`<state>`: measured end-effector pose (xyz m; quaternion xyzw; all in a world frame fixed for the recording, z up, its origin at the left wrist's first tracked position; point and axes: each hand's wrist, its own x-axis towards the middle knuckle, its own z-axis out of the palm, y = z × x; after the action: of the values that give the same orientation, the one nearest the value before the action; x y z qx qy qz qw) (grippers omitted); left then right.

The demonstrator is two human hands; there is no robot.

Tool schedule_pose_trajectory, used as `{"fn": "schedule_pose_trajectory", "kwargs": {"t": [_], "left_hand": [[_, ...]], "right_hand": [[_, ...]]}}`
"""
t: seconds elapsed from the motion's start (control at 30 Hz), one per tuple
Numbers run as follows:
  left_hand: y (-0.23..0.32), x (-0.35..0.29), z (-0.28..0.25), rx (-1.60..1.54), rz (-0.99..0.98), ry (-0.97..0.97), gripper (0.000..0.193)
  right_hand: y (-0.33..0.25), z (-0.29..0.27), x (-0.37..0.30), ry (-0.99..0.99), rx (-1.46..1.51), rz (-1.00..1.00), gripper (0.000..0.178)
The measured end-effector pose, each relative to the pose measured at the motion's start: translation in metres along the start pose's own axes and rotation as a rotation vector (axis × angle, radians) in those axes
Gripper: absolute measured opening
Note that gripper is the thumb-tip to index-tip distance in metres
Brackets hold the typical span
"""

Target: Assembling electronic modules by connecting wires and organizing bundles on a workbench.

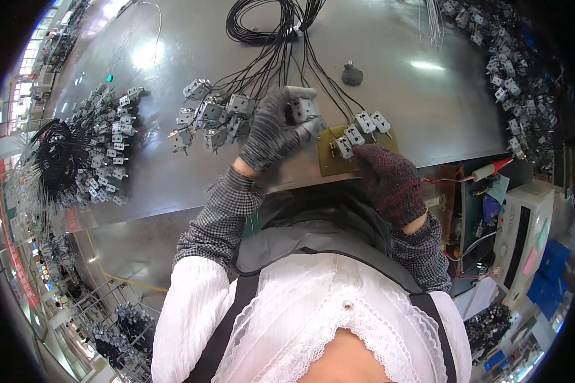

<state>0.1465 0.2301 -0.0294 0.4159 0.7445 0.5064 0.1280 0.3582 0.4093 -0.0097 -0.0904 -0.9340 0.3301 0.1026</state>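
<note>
My left hand (271, 131), in a grey striped glove with white covers on thumb and finger, grips a small silvery metal box (305, 110) with a wire. My right hand (391, 184), in a dark red and black knit glove, is closed at the near side of a brownish-yellow plate (333, 165). Its fingertips meet a small metal box (344, 148) there; whatever lies inside the fingers is hidden. More boxes (372, 121) on black cables sit at the plate's far edge. Left of my left hand lies a cluster of similar boxes (214, 115), their cables running up to a coil (255, 22).
A wired bundle of boxes (108, 147) lies at the table's left; another heap (511, 83) lines its right edge. A dark grey flat piece (351, 75) rests beyond the plate. Right of the table are a red-and-white handled tool (492, 169) with a red wire and a white device (524, 236).
</note>
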Motion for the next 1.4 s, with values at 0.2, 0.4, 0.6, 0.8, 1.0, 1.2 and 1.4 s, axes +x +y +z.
{"fn": "schedule_pose_trajectory", "kwargs": {"t": [0.2,0.4,0.6,0.8,1.0,1.2,1.4], "left_hand": [[-0.008,-0.009,0.020,0.054,-0.085,-0.169,0.041],[-0.011,-0.008,0.011,-0.165,-0.085,-0.398,0.038],[0.004,-0.002,0.026,0.228,-0.136,-0.520,0.045],[0.019,-0.023,0.058,0.422,0.042,-0.280,0.058],[0.016,-0.021,0.070,0.486,0.012,-0.231,0.066],[0.014,-0.017,0.072,0.565,0.012,-0.271,0.067],[0.011,-0.017,0.074,0.573,0.076,-0.265,0.066]], "right_hand": [[0.008,-0.011,0.004,-0.050,-0.039,0.029,0.024],[0.017,-0.014,-0.003,-0.047,0.002,0.050,0.026],[0.016,-0.012,-0.005,-0.002,0.013,0.062,0.022],[-0.004,-0.017,-0.001,0.034,0.087,-0.010,0.020],[-0.008,-0.017,0.006,-0.074,-0.034,-0.005,0.020],[-0.008,-0.015,0.008,-0.096,-0.121,0.021,0.024],[-0.002,-0.015,0.004,-0.105,-0.086,0.019,0.022]]}}
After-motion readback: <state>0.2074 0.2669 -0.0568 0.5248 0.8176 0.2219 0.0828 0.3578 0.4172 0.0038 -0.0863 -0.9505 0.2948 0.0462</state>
